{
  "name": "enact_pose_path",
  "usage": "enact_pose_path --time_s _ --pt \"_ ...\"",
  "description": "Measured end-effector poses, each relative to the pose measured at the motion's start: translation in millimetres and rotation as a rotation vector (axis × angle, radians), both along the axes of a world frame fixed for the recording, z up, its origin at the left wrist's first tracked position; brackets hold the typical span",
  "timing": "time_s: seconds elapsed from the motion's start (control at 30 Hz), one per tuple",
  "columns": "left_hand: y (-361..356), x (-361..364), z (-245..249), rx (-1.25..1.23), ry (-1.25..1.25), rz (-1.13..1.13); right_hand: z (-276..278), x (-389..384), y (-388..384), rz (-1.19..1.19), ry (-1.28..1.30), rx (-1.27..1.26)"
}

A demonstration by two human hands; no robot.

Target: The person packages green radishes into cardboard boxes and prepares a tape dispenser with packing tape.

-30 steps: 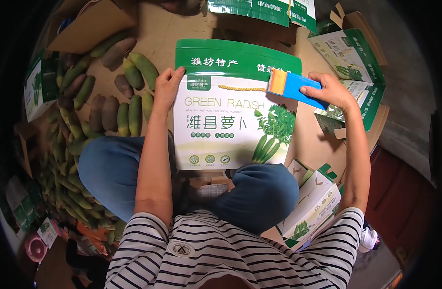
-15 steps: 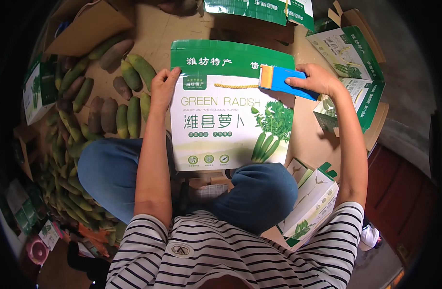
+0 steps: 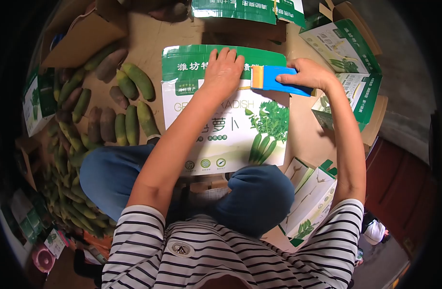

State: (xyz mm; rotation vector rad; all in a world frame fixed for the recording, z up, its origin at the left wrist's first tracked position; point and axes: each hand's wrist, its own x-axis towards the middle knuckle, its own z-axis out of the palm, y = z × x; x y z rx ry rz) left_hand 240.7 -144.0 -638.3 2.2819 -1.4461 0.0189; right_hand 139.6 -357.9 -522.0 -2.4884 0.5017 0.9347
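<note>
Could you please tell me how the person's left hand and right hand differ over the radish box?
The left hand lies flat, palm down, on the green top band of the box; the right hand curls around a blue tool. The left hand holds nothing; the right hand grips. The left forearm crosses the box's printed face; the right forearm runs off its right side. Both are bare.

I was looking at a produce packing spot, worked at floor level. Loose green radishes (image 3: 69, 139) lay heaped along the left on brown cardboard sheets (image 3: 158, 36). A printed gift carton (image 3: 262, 144) read "GREEN RADISH". More cartons of the same print (image 3: 348, 45) stood half folded around it, some still flat (image 3: 310, 197). A blue tape dispenser (image 3: 279, 80) sat at the carton's top edge.
</note>
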Motion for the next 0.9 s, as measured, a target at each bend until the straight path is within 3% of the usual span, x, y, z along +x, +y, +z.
enact_pose_path --time_s 0.2,0.4,0.5,0.63,0.77,0.9 --pt "-6.0 3.4 -17.2 0.234 0.048 -0.069 -6.3 -10.0 -0.8 -0.011 -0.05 -0.003" --pt "0.5 3.7 -22.2 0.271 0.142 -0.139 -9.9 -9.0 -2.7 0.003 -0.067 -0.005" --pt "4.6 -11.6 -22.9 0.171 0.054 -0.047 -11.4 -6.5 -3.4 0.0 -0.065 0.015" --pt "6.0 -28.5 -19.8 -0.153 0.118 0.068 -9.0 -1.7 -4.8 0.021 -0.036 0.002" --pt "8.5 -27.4 -37.6 -0.082 -0.046 -0.099 -11.7 -0.9 -8.4 0.021 -0.028 0.027" --pt "21.7 -40.7 -29.0 0.026 0.032 -0.125 -13.6 2.7 -9.4 0.04 0.014 0.003"
